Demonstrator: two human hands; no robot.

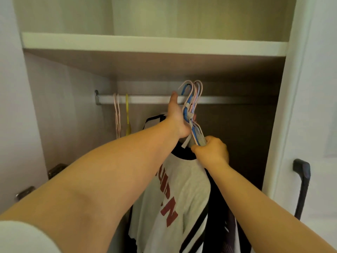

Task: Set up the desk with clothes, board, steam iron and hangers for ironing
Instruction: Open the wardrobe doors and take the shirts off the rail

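Note:
I look into an open wardrobe. A bunch of pink and blue hangers [192, 99] has its hooks lifted just above the metal rail [145, 99]. My left hand [177, 119] grips the hanger necks below the hooks, thumb pointing up. My right hand [212, 152] is closed on the hangers' lower part at the collar of the clothes. A white T-shirt with a black collar and red letters [175, 201] hangs from the bunch, with darker garments behind it.
Two pink hangers [117, 115] and a yellow hanger [127, 115] stay on the rail at the left. A white shelf [145, 43] runs overhead. The wardrobe door with a black handle [302, 187] stands at the right.

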